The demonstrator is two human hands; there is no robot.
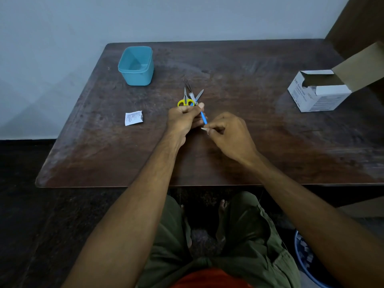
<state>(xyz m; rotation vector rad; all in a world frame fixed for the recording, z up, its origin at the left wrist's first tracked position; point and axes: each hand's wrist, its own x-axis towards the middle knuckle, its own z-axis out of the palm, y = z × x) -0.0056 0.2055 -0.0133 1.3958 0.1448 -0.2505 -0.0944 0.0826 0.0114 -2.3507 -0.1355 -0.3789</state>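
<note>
Looks like the wiping step. Gripping a blue-handled tool [203, 118] with the left hand [182, 119], fingers curled round its far end, just above the middle of the tabletop [249, 152]. Pinching a small white swab [204, 128] at its near tip with the right hand [230, 136]. Just beyond, yellow scissors [184, 101] and nail clipper [192, 97] lying together. Next, probably: draw the swab along the shaft, keeping both grips firm.

Table [259, 146]: tub [136, 67], sachet [133, 118], scissors [183, 101], box [321, 96]
</note>
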